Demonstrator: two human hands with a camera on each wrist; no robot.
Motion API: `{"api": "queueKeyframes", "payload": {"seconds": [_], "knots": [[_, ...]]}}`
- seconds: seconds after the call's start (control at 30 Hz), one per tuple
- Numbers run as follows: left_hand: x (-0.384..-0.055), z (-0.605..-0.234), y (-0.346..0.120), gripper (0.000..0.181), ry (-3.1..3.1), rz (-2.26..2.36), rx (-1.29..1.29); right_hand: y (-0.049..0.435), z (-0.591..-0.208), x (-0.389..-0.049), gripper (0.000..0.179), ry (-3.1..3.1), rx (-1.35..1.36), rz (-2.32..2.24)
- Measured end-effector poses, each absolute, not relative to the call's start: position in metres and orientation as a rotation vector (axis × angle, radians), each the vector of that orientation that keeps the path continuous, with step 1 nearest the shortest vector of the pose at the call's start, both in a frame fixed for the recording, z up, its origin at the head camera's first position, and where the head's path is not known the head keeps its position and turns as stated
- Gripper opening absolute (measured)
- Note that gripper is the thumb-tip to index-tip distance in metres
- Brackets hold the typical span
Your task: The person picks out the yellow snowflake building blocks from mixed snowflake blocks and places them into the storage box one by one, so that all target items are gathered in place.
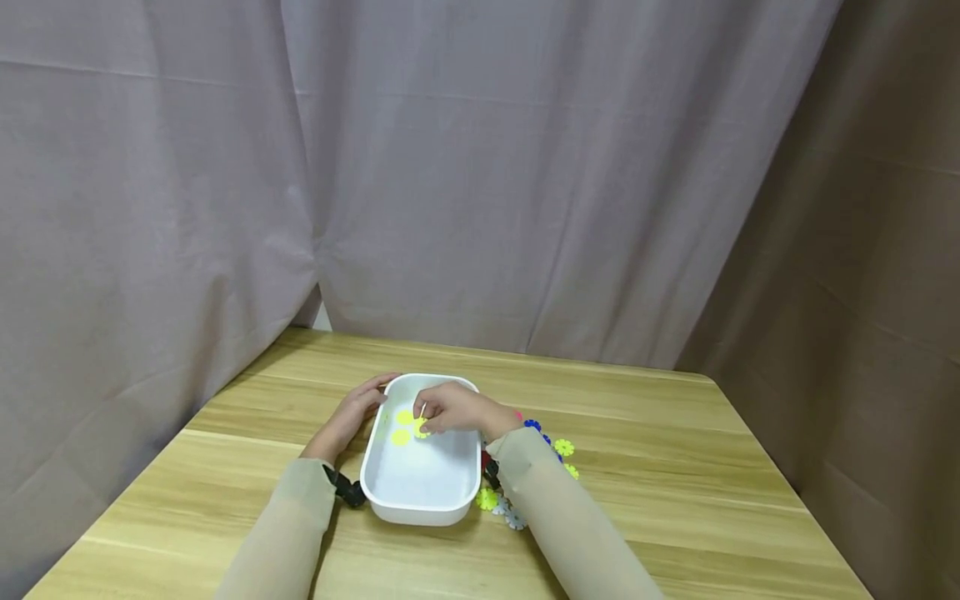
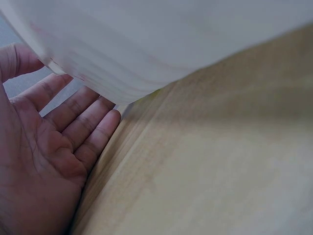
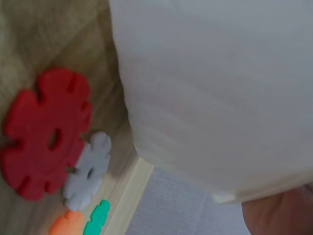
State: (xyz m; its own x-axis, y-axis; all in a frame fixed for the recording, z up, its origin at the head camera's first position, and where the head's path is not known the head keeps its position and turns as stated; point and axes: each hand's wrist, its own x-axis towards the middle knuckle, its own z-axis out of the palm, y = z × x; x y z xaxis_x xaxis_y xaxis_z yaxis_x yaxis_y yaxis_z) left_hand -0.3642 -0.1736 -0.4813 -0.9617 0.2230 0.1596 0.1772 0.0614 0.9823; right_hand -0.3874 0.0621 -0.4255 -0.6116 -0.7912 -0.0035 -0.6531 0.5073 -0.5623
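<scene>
A white plastic tub point(image 1: 420, 487) stands on the table, with yellow flower-shaped plastic discs point(image 1: 401, 437) lying inside it. My left hand point(image 1: 358, 417) holds the tub's far left edge; the thumb is at the rim and the fingers point(image 2: 80, 122) lie along the outer wall, some tips hidden behind it. Over the tub's inside, my right hand point(image 1: 453, 407) pinches a yellow flower-shaped disc point(image 1: 422, 428) between thumb and fingers. In the right wrist view the tub's outer wall covers most of that hand, and the disc is hidden there.
Right of the tub, partly under my right forearm, lie several loose flower-shaped discs: yellow point(image 1: 564, 447), blue point(image 1: 532, 424), light grey point(image 1: 514, 520), red point(image 3: 49, 132), orange point(image 3: 67, 224) and green point(image 3: 96, 218). A grey curtain point(image 1: 480, 208) hangs behind the wooden table point(image 1: 675, 500).
</scene>
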Motion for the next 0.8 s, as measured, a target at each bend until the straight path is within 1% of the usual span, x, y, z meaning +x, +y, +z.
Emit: {"api": "queueKeyframes", "payload": {"seconds": [0.33,0.8], "knots": [[-0.3634,-0.4807,-0.1728,0.054,2.262,2.084,0.412,0.0603,-0.4289,-0.3856,0.015,2.600,-1.293,-0.594],[-0.3639,-0.4806,-0.1723,0.054,2.255,2.090,0.397,0.0608,-0.4293,-0.3835,0.010,2.624,-1.319,-0.613]]}}
